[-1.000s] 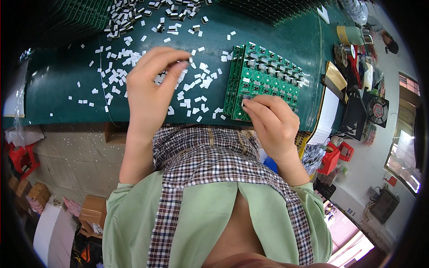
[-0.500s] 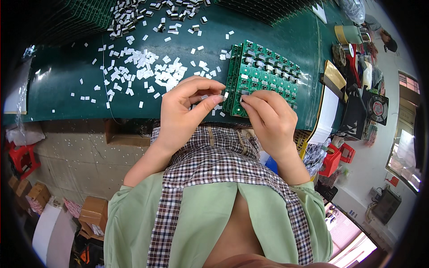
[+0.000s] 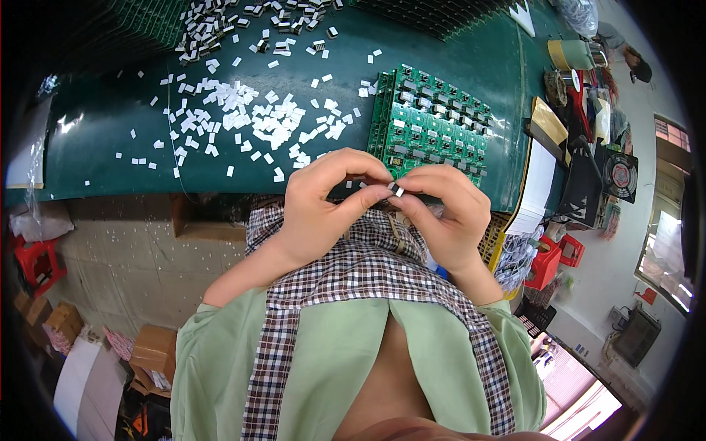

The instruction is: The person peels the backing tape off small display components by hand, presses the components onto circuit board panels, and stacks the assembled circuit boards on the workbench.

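Note:
My left hand (image 3: 327,202) and my right hand (image 3: 445,213) meet just in front of the table's near edge, fingertips pinched together on a small white component (image 3: 396,190). Directly behind them a green circuit board panel (image 3: 430,121) lies on the green table (image 3: 110,158), with rows of small parts mounted on it. Several loose white components (image 3: 272,125) lie scattered to the left of the panel.
More white and dark components (image 3: 235,22) are piled at the table's far side. A tape roll (image 3: 570,53), papers (image 3: 535,187), a small fan (image 3: 620,176) and tools crowd the right end. Red stools (image 3: 37,261) and cardboard boxes (image 3: 151,353) stand on the floor.
My left hand came back from the scattered white components to the near edge and joined my right hand, which lifted off the board's corner. Both now pinch one small white component.

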`<state>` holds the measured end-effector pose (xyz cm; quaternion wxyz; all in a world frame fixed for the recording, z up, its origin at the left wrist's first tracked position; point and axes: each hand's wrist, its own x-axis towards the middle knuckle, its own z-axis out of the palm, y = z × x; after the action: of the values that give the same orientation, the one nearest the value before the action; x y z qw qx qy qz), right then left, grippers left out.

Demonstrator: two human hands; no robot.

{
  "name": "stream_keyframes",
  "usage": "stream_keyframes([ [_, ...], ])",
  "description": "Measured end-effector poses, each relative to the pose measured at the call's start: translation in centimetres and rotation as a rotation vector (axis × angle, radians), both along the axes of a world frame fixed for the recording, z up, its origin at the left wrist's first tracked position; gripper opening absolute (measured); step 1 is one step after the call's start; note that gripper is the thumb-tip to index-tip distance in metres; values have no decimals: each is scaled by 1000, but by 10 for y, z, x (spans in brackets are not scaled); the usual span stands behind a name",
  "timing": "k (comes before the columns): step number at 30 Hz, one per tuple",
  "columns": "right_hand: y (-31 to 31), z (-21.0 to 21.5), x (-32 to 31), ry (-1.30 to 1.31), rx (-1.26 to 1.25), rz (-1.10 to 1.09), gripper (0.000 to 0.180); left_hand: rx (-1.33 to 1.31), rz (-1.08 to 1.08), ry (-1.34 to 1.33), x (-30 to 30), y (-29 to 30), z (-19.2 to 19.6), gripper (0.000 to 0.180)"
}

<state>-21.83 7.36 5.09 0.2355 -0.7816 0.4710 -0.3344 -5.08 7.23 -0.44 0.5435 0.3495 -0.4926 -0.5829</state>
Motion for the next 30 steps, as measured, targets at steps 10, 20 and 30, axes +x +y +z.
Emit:
stream_keyframes([
  [10, 5, -10, -8, -351, 343, -9, 20, -172, -184, -44, -5, -3, 0, 10],
  [20, 9, -7, -10, -33, -49, -67, 24, -305, -8, -274, -8, -3, 1, 19],
  [30, -3, -9, -23, 104, -147, -194, 21, -713, 356, -1321, 37, -72, 14, 27],
])
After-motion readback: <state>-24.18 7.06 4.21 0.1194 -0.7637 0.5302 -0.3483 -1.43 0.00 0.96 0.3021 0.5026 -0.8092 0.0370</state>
